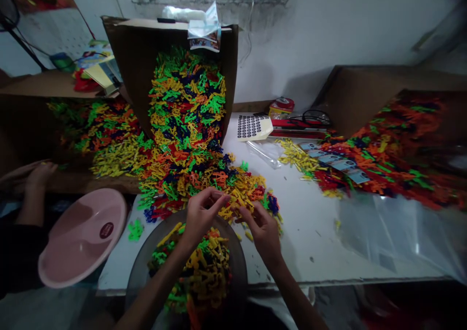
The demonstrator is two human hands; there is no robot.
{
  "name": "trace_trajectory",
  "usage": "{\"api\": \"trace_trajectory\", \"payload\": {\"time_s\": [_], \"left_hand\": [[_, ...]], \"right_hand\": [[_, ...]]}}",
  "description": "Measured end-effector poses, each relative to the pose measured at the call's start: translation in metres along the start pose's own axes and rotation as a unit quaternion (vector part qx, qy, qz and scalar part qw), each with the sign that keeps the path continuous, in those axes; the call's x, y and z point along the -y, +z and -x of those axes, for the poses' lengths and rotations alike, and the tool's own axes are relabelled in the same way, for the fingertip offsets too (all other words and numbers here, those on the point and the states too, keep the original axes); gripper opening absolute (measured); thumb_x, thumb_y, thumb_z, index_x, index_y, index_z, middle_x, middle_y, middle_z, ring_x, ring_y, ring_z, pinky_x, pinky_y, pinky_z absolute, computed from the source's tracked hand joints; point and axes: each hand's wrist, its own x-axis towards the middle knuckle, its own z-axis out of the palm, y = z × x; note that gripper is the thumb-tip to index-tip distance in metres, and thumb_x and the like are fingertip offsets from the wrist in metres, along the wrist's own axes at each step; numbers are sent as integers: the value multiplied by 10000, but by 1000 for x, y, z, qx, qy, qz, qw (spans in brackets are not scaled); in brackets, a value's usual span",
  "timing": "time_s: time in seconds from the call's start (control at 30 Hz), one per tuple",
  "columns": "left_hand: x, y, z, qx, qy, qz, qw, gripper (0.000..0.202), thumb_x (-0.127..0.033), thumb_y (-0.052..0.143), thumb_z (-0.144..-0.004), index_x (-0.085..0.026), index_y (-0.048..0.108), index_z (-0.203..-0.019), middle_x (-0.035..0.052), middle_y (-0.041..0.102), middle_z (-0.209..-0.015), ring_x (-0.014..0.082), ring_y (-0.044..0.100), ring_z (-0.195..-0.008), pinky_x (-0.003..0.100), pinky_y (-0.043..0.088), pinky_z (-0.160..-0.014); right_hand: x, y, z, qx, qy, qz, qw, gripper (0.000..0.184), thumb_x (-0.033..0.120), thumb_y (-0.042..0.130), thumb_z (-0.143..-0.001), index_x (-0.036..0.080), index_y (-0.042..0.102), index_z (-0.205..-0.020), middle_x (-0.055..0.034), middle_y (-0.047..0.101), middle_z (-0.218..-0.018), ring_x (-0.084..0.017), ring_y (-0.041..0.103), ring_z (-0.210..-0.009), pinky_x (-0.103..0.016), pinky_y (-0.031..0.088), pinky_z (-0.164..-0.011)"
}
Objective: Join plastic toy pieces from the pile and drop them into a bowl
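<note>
My left hand [204,211] is closed in a pinch at the near edge of a heap of small coloured plastic pieces [189,174]. What its fingertips hold, if anything, blends into the yellow pieces behind. Just to the right, my right hand [265,230] has its thumb and fingers pinched together, with a small yellow plastic piece [238,205] at their tips. Below my forearms sits a dark grey round basin [140,254], partly filled with yellow, green and orange pieces [207,267]. My left forearm covers part of it.
A tipped cardboard box [127,58] spills pieces onto the white table [306,242]. A pink basin [73,257] stands left, near another person's hand [38,177]. On the right lie blue-and-white cards [341,165], a clear plastic bag [386,228] and more pieces. A sticker sheet [253,127] lies behind.
</note>
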Motion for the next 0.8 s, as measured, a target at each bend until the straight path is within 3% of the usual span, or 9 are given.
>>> {"api": "trace_trajectory", "payload": {"time_s": [0.2,0.37,0.47,0.57,0.63,0.7,0.8], "left_hand": [[-4,-4,-1,37,-14,23,999,302,-452,734,-783,-154,702,-743,20,647,-714,129,559,-650,208,418,-583],[1,-5,0,69,-79,74,992,396,-527,711,-774,-167,578,-674,-50,447,-536,73,368,-449,195,271,-428],[3,-25,5,116,-97,40,988,410,-555,658,-806,-179,558,-678,-45,457,-546,91,405,-467,202,306,-449],[3,-58,9,163,-72,-122,976,358,-528,663,-813,-181,644,-729,-1,590,-649,136,519,-582,215,356,-529],[5,-71,11,127,-39,-249,959,325,-518,688,-796,-194,679,-765,15,640,-686,161,551,-612,225,347,-543],[11,-65,13,89,4,-321,943,294,-509,684,-803,-214,691,-807,26,662,-708,179,572,-627,235,352,-558],[30,-15,13,156,79,-318,932,192,-429,669,-834,-241,697,-853,54,689,-798,206,614,-722,258,408,-647]], "right_hand": [[-4,-3,6,9,-8,2,1000,224,462,667,-855,255,675,-941,-31,727,-882,-238,688,-755,-363,549,-734],[-6,-1,8,40,30,-70,996,227,472,676,-843,249,671,-884,-19,706,-842,-240,675,-773,-355,564,-691],[-4,-2,9,121,43,-56,990,229,459,683,-844,248,701,-931,-15,723,-905,-235,684,-852,-349,560,-769],[-13,-15,8,190,31,16,981,295,463,674,-850,250,717,-1050,-38,730,-1040,-241,669,-991,-370,511,-905],[-29,-31,5,126,37,54,990,314,484,625,-876,231,710,-1041,-57,734,-1033,-241,671,-989,-384,498,-914],[-53,-49,0,28,46,96,994,322,502,599,-872,208,703,-954,-70,741,-956,-247,685,-918,-397,509,-873],[-90,-72,-15,-25,21,200,979,327,482,538,-878,197,687,-933,-80,737,-928,-250,689,-851,-403,530,-801]]}}
